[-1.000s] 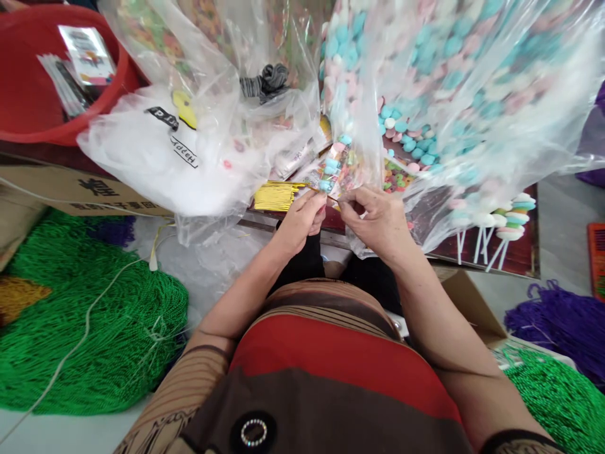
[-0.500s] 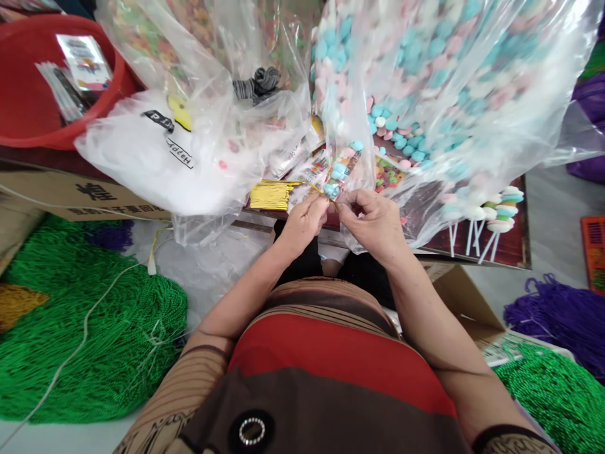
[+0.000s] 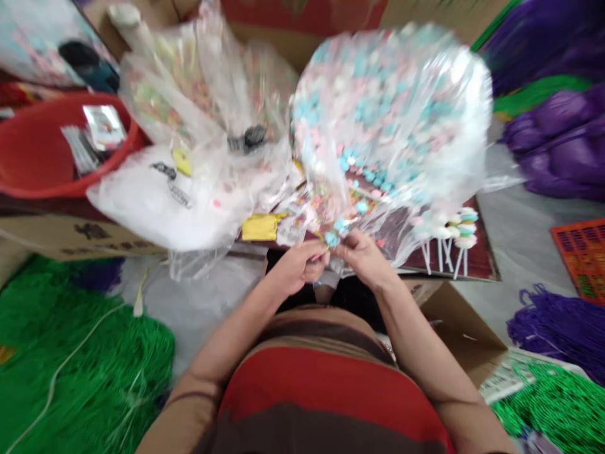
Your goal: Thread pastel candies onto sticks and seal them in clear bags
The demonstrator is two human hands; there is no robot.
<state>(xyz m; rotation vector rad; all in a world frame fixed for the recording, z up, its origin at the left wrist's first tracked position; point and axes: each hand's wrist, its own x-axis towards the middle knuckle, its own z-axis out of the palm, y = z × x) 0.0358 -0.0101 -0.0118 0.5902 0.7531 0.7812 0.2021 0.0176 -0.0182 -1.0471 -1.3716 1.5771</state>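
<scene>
Several rounded, pale-blue pieces (image 3: 341, 225) sit beside the right grip (image 3: 365, 256).

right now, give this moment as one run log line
left hand: at blue candies | right hand: at same candies | near left hand: yellow strips | grip: too blurred to tell

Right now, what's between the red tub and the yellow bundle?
In the head view, a white plastic bag with dark print lies between the red tub and the yellow bundle.
</scene>
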